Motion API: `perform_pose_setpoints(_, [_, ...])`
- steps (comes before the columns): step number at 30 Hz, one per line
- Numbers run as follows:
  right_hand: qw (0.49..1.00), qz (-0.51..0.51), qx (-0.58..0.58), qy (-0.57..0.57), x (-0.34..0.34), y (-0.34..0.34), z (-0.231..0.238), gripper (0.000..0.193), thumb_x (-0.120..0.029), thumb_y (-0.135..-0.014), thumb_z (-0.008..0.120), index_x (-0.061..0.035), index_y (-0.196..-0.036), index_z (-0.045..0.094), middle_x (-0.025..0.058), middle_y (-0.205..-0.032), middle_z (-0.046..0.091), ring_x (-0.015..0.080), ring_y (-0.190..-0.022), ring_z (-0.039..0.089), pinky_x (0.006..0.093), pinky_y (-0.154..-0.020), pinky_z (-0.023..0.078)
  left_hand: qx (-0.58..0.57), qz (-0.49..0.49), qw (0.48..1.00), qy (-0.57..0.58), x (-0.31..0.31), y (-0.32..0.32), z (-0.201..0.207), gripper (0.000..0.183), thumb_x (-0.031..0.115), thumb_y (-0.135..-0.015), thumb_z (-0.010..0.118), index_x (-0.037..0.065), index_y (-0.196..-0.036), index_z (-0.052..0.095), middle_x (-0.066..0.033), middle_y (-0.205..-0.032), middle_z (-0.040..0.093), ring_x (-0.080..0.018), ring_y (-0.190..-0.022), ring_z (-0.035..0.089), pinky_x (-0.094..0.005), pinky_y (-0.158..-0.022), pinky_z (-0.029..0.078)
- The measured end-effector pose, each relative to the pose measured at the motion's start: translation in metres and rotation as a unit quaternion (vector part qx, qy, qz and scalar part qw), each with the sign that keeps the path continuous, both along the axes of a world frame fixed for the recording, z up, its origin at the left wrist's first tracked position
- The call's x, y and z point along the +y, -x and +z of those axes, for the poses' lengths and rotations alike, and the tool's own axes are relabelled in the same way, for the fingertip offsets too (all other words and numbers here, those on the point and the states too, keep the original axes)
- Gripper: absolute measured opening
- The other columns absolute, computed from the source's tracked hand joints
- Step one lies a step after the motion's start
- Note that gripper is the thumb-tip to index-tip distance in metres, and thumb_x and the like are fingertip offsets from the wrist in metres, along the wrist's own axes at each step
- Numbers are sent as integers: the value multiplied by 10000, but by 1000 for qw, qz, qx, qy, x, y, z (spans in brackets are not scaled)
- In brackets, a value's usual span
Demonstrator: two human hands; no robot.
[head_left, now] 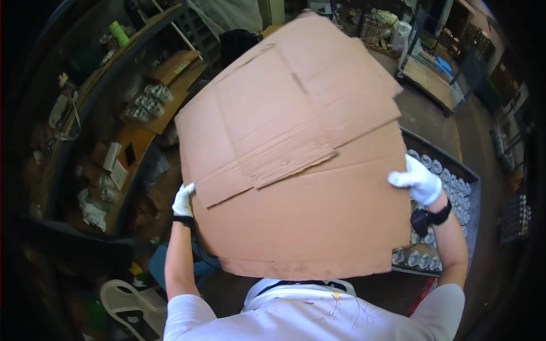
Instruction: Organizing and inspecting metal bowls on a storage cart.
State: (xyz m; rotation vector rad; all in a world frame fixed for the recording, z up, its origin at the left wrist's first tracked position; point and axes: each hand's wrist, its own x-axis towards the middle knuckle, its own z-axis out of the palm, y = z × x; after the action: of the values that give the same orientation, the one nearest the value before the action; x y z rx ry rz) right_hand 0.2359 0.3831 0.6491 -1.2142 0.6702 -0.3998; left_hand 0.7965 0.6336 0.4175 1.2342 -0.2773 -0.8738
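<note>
Large flattened cardboard sheets (pixel 301 210) fill the middle of the head view, with one folded piece lying askew over another. White-gloved, my left hand (pixel 183 200) grips their left edge, thumb on top and the other fingers hidden beneath. On the opposite edge my right hand (pixel 418 180), also in a white glove, clasps the cardboard with its thumb on the upper face. Black bands circle both wrists. Partly covered by the sheets, a shallow bin of shiny metal cylindrical parts (pixel 422 260) stands to the right.
At left runs a long workbench (pixel 149 128) bearing several metal parts (pixel 149 102) and a green bottle (pixel 119 34). A beige plastic chair (pixel 128 304) is at the lower left. A wheeled cage cart (pixel 429 79) stands far right.
</note>
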Motion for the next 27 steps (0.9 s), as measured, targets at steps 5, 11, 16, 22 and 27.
perform_pose_setpoints(5, [996,80,25,-31,-33,-92,-29,567,-131,-847,732,16,-1345,502,87,-1270,615,164,-1139,586,323,-989,464,-28,102,993,-50,32,-76,-12,524,83,-752,747,24,-1228,537,-101,-1047,672,-226,-955,657,-383,-913,515])
perform_pose_setpoints(11, [989,122,18,-87,-48,-160,-55,602,-122,-835,751,13,-1354,479,83,-1225,638,144,-1097,613,316,-992,473,-85,36,991,-94,19,-184,-26,481,100,-772,731,-56,-1195,561,-103,-1066,665,-211,-1007,635,-352,-976,475])
perform_pose_setpoints(16, [999,-14,-5,-40,-30,-181,-82,658,-125,-801,778,11,-1366,469,75,-1231,634,158,-1106,611,326,-997,464,-5,-72,994,-79,-104,-234,-7,550,159,-789,733,14,-1276,522,-126,-1176,628,-263,-1047,633,-444,-925,525])
perform_pose_setpoints(22, [965,-227,-119,-47,-9,-195,-97,571,-89,-804,760,3,-1316,525,74,-1208,645,153,-1096,609,322,-964,471,-147,-249,956,-41,-262,-325,-1,482,175,-823,712,14,-1244,540,-103,-1155,629,-212,-1031,609,-372,-967,473])
perform_pose_setpoints(27, [910,-382,-128,-96,59,-157,-90,441,-113,-860,724,-2,-1258,568,71,-1177,658,136,-1058,629,321,-931,497,-148,-436,888,2,-404,-237,27,602,248,-837,730,-37,-1313,498,-128,-1238,599,-237,-1069,602,-397,-985,465])
